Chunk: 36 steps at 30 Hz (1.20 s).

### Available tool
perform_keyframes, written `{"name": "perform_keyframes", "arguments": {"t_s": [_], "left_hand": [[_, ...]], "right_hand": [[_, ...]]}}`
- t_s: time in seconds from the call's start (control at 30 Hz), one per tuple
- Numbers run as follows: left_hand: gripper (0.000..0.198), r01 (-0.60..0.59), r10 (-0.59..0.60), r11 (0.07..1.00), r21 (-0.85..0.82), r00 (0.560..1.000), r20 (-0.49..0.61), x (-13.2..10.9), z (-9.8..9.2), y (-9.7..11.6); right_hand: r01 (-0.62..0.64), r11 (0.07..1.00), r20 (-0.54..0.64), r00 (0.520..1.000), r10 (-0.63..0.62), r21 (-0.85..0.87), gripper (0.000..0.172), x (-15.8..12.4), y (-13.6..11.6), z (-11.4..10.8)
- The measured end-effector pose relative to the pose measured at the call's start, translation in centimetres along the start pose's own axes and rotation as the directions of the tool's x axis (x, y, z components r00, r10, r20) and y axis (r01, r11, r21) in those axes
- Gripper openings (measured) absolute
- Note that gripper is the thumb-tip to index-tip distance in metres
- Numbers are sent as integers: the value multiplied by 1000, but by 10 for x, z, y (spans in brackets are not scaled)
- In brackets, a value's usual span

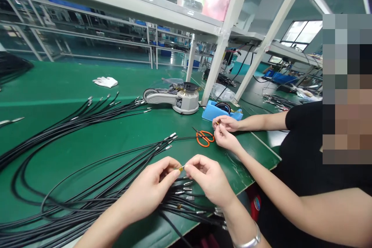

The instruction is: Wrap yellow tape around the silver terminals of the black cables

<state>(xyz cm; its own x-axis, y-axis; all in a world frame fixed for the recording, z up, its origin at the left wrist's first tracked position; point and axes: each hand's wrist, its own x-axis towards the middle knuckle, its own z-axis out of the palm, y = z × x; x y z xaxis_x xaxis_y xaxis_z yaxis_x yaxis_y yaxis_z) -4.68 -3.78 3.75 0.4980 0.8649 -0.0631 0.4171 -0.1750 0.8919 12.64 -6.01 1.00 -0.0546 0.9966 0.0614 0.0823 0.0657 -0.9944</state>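
Note:
My left hand (154,186) and my right hand (207,176) meet over the green table (58,85), both pinched on the metal tip of a black cable (181,168) with a small yellow piece on it. Beneath them lies a bundle of black cables with metal ends (186,192). More such cables (95,110) fan out on the left.
A co-worker in black on the right pinches a small part with both hands (225,130). Nearby lie orange scissors (205,138), a blue tape dispenser (221,110), a grey automatic tape dispenser (177,99) and a white glove (105,81). White shelf posts (221,42) rise behind.

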Motion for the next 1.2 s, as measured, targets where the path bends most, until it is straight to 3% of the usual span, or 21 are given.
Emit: {"name": "perform_keyframes", "arguments": {"t_s": [0.2,0.4,0.53,0.6,0.7,0.8,0.9,1.2], "left_hand": [[27,-84,83,993,87,996,17,0,5,-5],[33,-264,264,927,266,964,36,-2,13,-10],[30,-156,148,962,225,988,52,2,7,-6],[30,-41,53,982,186,997,-58,2,-4,-5],[37,93,-51,976,197,977,-209,-6,-23,-9],[32,84,-55,954,287,993,-109,-18,-29,-18],[25,11,-10,950,312,1000,-8,-24,-21,-24],[33,5,-41,978,207,985,170,-6,-1,-9]], "right_hand": [[57,995,-15,998,-58,-80,12,-6,-3,1],[119,944,90,991,-95,-306,11,-15,-11,-10],[68,959,49,997,-57,-274,11,-16,-4,-10],[-9,978,3,1000,10,-208,13,-15,2,-8],[-88,986,-17,996,87,-138,15,-13,7,-7],[-95,989,-11,996,94,-113,16,-12,7,-7],[-76,991,-4,997,76,-110,16,-13,5,-9],[-52,991,-11,999,51,-124,15,-20,4,-11]]}}
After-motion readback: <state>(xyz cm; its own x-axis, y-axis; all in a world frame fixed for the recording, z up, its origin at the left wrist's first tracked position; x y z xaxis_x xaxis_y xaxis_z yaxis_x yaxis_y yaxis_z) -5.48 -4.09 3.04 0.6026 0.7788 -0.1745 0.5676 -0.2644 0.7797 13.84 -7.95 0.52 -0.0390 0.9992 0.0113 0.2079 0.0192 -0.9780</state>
